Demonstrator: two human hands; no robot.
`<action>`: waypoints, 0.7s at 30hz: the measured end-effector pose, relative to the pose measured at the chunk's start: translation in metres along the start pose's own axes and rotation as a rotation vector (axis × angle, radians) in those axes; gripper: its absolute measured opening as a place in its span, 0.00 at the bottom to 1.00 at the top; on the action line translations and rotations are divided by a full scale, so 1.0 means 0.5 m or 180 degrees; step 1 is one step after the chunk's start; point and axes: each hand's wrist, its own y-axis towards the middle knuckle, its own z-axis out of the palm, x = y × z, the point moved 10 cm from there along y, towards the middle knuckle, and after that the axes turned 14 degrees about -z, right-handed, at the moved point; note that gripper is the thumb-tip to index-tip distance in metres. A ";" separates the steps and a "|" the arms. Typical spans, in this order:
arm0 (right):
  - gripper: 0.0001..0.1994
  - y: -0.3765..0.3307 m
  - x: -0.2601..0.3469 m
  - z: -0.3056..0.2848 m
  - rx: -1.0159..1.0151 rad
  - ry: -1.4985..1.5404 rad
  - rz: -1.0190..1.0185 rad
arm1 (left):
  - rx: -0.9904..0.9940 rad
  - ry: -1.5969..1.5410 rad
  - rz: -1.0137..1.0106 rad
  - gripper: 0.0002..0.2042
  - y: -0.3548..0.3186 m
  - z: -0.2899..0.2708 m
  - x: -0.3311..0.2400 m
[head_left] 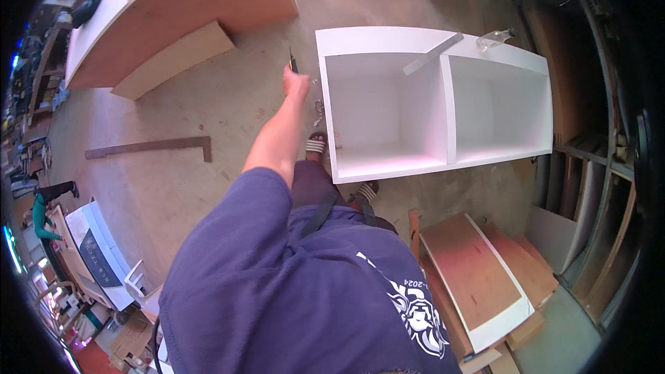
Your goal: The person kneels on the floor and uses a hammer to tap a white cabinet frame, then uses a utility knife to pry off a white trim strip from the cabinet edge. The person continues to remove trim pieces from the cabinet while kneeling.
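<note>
My left hand (296, 83) is stretched out in front of me over the concrete floor, closed around a slim dark tool with a yellow part (292, 63) that points upward. It hovers just left of a white two-compartment cabinet (331, 107) lying on the floor with its open side up. A flat metal strip (433, 53) rests across the cabinet's far edge, near a clear plastic bottle (495, 40). My right hand is out of sight. My sandalled feet (316, 144) stand by the cabinet's near left corner.
A dark L-shaped square (152, 147) lies on the floor to the left. Large brown plywood panels (187, 14) lean at the far left. Stacked boards (478, 277) sit at the lower right, and timber racks (596, 166) line the right side.
</note>
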 end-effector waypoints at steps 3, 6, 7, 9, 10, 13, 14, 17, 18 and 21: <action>0.12 -0.095 0.081 0.027 -0.0140 0.0174 0.0207 | 0.0222 0.0046 0.0005 0.32 0.080 0.070 -0.050; 0.12 -0.183 0.128 0.050 -0.0315 0.0336 0.0325 | 0.0242 0.0220 0.0105 0.32 0.140 0.122 -0.076; 0.12 -0.212 0.137 0.053 -0.0388 0.0378 0.0360 | 0.0262 0.0305 0.0146 0.32 0.156 0.140 -0.082; 0.11 -0.272 0.145 0.059 -0.0567 0.0469 0.0387 | 0.0351 0.0318 0.0082 0.28 0.189 0.165 -0.078; 0.11 -0.306 0.146 0.061 -0.0664 0.0472 0.0406 | 0.0563 -0.0079 -0.0133 0.27 0.202 0.182 -0.068; 0.11 -0.384 0.153 0.089 -0.0843 0.0676 0.0495 | 0.0365 0.0528 0.0220 0.23 0.220 0.181 -0.074; 0.11 -0.401 0.164 0.100 -0.0862 0.0763 0.0512 | 0.0324 0.0518 0.0417 0.23 0.219 0.177 -0.082; 0.11 -0.406 0.224 0.113 -0.0867 0.1047 0.0530 | 0.0530 0.0411 0.0257 0.31 0.232 0.177 -0.071; 0.10 -0.401 0.255 0.112 -0.0849 0.1029 0.0528 | 0.0480 0.0373 0.0239 0.31 0.237 0.170 -0.072; 0.10 -0.369 0.342 0.110 -0.0806 0.1171 0.0391 | 0.0366 0.0294 0.0190 0.32 0.248 0.139 -0.060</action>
